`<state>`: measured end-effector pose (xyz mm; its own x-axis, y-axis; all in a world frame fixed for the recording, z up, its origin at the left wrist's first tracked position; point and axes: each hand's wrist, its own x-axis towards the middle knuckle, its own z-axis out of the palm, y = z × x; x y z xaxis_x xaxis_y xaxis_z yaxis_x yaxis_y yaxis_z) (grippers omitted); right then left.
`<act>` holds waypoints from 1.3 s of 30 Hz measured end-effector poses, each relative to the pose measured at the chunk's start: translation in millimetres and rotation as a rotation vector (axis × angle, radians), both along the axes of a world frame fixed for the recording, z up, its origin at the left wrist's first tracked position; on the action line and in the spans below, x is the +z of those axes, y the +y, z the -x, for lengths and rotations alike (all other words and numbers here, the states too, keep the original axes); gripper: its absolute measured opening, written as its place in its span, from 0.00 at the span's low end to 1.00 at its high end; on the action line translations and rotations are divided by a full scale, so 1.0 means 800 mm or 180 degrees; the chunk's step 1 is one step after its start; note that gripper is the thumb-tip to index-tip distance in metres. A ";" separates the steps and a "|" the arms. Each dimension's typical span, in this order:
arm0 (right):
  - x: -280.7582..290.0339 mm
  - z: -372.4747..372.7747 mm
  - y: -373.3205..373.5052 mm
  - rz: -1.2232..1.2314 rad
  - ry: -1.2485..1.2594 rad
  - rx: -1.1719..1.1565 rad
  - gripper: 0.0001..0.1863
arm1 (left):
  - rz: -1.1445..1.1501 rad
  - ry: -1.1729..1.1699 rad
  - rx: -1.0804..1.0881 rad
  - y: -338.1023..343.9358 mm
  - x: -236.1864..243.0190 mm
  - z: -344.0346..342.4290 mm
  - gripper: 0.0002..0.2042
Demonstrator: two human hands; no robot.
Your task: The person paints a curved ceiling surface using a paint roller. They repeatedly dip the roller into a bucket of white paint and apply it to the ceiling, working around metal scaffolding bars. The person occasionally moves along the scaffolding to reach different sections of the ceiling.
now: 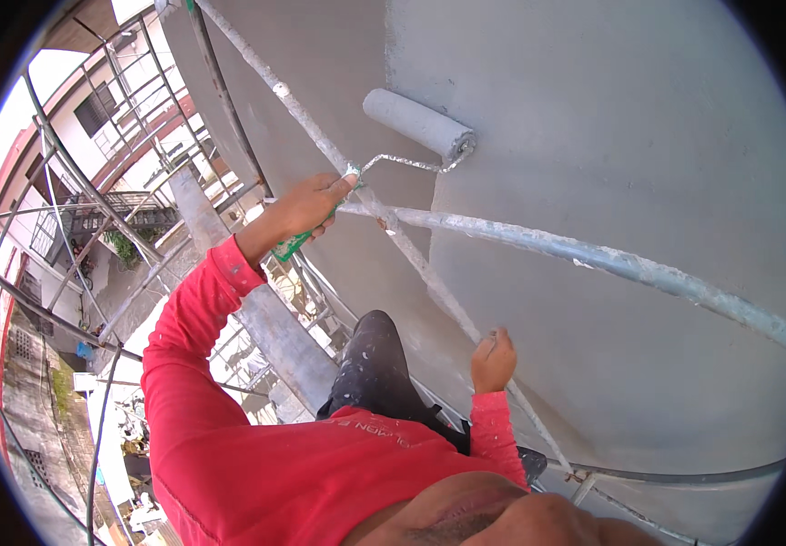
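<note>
Roller: paint roller (418, 123), its fat head coated in grey, tilted down to the right; from my end it looks to be up against the curved wall (611, 364), can't swear it's touching; it sits right by the edge between the darker patch on the left and the paler grey on the right
Frame and grip: bent wire frame (402, 161) splashed with paint, running back from the roller head to a green handle (293, 244)
Left hand: my left hand (315, 202) is closed round that handle, arm stretched out up and left, right beside the diagonal pole (293, 100)
Right hand: down lower, my right hand (493, 362) has its fingers curled in over that same pole; can't tell from this angle if it's actually gripping
Poles: a paint-crusted blue-grey pole (547, 238) meets the diagonal one just below the left hand, then runs off to the right
Plank: long grey plank (288, 341) beside my paint-specked dark trousers (375, 355); red shirt (293, 464) fills the bottom
Background: more scaffolding (83, 173) off left; pale building (63, 129) and a staircase (129, 217) behind it
</note>
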<state>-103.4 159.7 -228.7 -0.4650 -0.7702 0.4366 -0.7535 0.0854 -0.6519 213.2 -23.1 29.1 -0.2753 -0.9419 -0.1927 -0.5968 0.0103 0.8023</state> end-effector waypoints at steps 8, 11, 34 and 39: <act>-0.005 0.000 0.001 -0.0035 0.0013 -0.0054 0.11 | 0.0527 0.0734 0.0122 -0.019 0.081 0.015 0.27; -0.008 0.000 0.000 0.0007 0.0063 -0.0054 0.11 | 0.0847 0.0990 -0.0018 -0.030 0.153 0.023 0.26; -0.023 0.007 0.003 0.0136 0.0173 -0.0161 0.10 | 0.2752 0.2208 -0.0835 -0.123 0.535 0.114 0.24; -0.014 0.006 0.002 -0.0040 0.0025 -0.0063 0.11 | 0.2513 0.1678 -0.0520 -0.110 0.428 0.091 0.26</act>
<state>-108.2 161.5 -239.9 -0.4767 -0.7663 0.4307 -0.7567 0.1085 -0.6447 140.0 -111.2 371.7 -0.2843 -0.6895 0.6662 -0.1049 0.7131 0.6932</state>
